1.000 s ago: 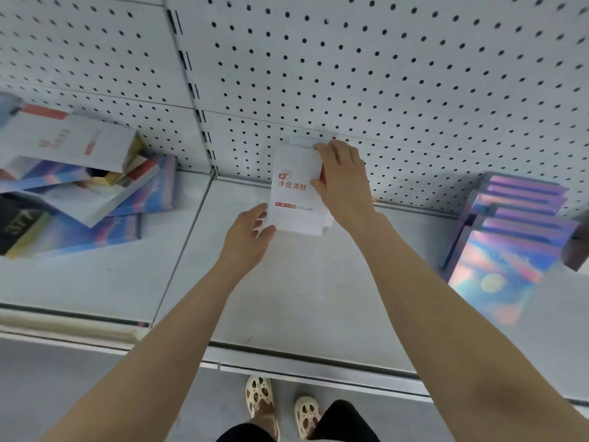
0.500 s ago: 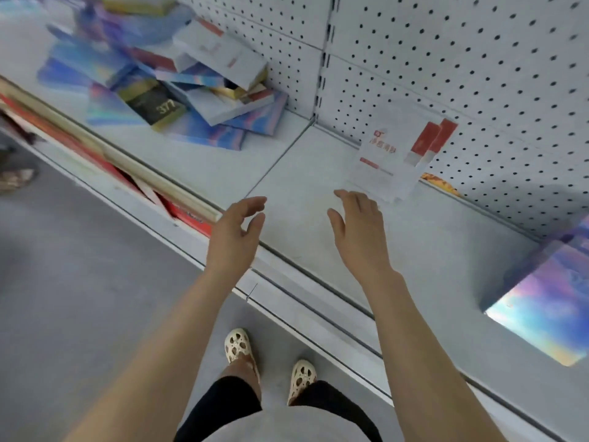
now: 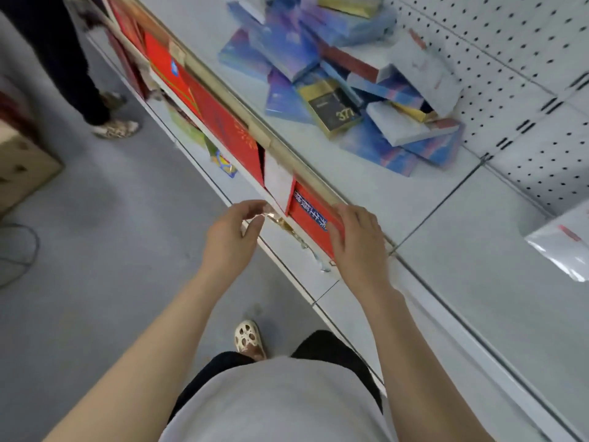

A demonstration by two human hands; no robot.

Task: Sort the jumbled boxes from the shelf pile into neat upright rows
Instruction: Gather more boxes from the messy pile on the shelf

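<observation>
both hands are hovering empty in front of the shelf (image 3: 366, 193) edge, left hand (image 3: 228, 239) loosely curled, right hand (image 3: 358, 247) relaxed with fingers spread. beyond them, the jumbled pile of boxes (image 3: 344, 87) is lying on the shelf against the pegboard (image 3: 522, 78). this looks like reaching between placements; next, grasping one box from the pile.

White shelf (image 3: 452, 250) under jumbled boxes (image 3: 344, 81)

Both hands empty, left (image 3: 231, 237), right (image 3: 357, 240); box pile (image 3: 350, 90) jumbled on shelf (image 3: 446, 282).
</observation>
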